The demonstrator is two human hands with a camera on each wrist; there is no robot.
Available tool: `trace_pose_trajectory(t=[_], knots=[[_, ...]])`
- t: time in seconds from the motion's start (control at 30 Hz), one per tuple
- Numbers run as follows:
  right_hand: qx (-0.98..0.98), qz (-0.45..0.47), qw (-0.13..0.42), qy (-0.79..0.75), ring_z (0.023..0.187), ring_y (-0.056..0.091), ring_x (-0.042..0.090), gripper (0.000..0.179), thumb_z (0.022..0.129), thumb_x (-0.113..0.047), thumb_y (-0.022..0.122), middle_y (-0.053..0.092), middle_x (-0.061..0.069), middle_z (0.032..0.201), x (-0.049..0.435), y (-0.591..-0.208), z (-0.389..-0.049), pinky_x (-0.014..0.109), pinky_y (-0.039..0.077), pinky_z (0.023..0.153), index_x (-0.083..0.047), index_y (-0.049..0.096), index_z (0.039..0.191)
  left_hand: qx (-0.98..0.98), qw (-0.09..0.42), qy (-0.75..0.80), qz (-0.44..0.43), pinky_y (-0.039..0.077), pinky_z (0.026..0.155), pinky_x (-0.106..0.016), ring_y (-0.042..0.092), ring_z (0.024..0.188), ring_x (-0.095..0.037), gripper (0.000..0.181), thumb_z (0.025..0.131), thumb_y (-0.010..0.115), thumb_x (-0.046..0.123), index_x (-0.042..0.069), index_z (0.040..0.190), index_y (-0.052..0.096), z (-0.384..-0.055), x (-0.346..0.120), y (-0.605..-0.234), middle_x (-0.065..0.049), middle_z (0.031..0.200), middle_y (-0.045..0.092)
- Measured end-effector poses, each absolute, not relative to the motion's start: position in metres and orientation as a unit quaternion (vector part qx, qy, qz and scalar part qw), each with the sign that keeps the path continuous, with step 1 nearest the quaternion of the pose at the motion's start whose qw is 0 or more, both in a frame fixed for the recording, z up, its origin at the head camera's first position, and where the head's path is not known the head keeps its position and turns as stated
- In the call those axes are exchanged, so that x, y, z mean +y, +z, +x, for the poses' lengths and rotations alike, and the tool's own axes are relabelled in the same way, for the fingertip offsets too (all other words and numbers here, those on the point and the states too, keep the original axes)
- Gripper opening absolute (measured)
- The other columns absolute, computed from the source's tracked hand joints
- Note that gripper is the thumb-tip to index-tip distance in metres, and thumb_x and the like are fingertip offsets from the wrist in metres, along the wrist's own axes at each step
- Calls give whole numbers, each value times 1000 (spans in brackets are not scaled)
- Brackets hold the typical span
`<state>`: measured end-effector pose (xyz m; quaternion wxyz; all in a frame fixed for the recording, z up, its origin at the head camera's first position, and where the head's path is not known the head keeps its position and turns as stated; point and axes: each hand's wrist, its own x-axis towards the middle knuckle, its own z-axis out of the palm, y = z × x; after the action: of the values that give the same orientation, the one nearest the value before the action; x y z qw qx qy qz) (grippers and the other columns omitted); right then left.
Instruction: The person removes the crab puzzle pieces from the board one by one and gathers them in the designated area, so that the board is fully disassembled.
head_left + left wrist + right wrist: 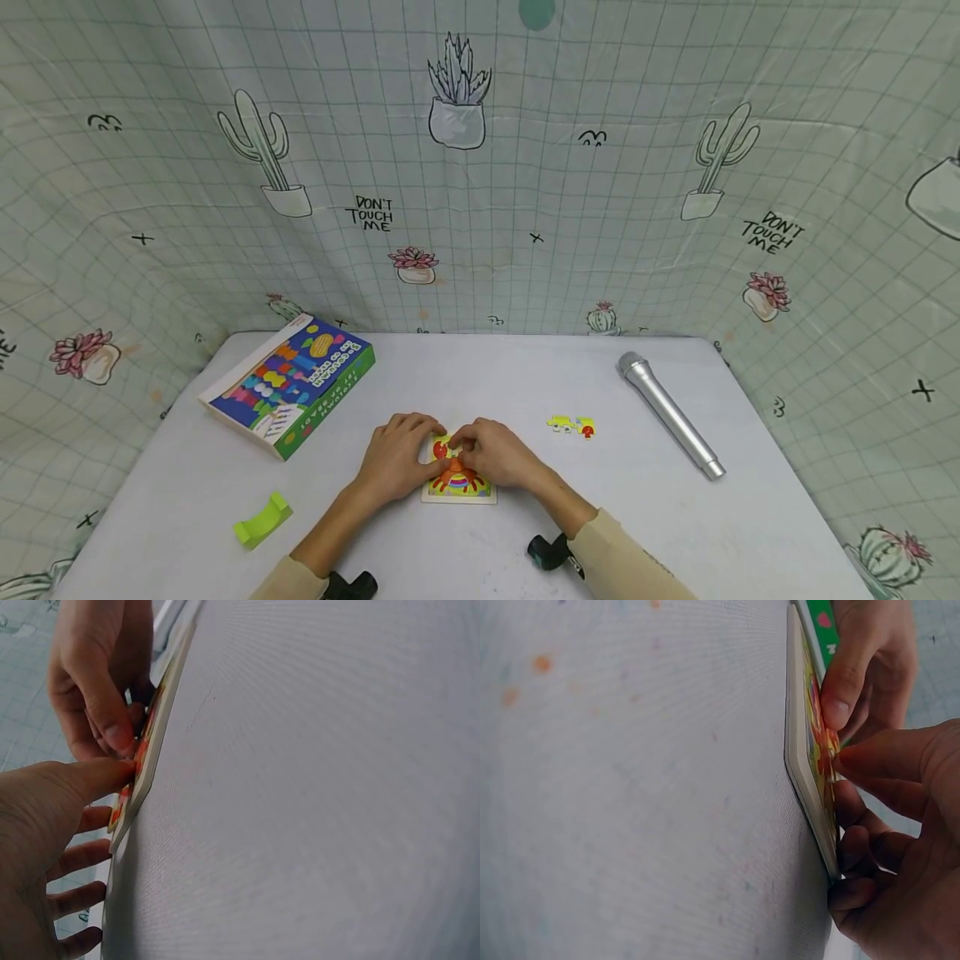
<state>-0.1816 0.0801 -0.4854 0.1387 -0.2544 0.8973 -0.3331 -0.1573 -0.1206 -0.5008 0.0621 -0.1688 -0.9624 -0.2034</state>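
A small square jigsaw puzzle [459, 493] with a red-orange crab-like picture lies flat on the white table, between both hands. My left hand [399, 460] lies over its left side. The left thumb [105, 776] presses on the picture, while the other fingers stretch loosely past the far edge. From the other side, my right hand [497, 454] has its fingers bent over the upper part. Its thumb and index finger pinch a puzzle piece at the picture's surface, mostly hidden by the fingertips. In the right wrist view the pale board edge [801, 750] faces the camera.
Loose yellow puzzle pieces [572, 426] lie right of the hands. A silver microphone [670, 415] rests farther right. At the back left is a colourful box [300, 383] with a green side. A bright green curved block [262, 521] sits at the front left.
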Motion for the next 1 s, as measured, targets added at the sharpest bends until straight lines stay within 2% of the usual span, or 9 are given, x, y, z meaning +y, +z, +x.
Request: trace_pose_trajectory(t=[0.23,0.5,1.0], knots=[[895,-253,136,-341,73,51,9,18,90,-9,66,57,-6,80,80,-486,-183,25,43,67,-10,74,107,-962,63,-206,-167,43,96,-58,54,118,-30,41,80,83,45,21,111,70,-157,-121,-502,-1,121,65],[904,-224,119,-344,64,51,8,28,94,-17,65,58,-6,77,77,-487,-182,24,43,61,-8,69,121,-963,58,-206,-166,43,96,-58,54,119,-30,42,80,83,45,21,112,70,-157,-121,-501,0,121,65],[900,-192,101,-379,67,54,10,17,96,-22,66,60,-6,78,70,-486,-184,24,44,57,-13,71,109,-964,56,-205,-162,43,97,-58,53,120,-30,46,80,82,46,20,116,69,-156,-120,-500,-1,122,65]])
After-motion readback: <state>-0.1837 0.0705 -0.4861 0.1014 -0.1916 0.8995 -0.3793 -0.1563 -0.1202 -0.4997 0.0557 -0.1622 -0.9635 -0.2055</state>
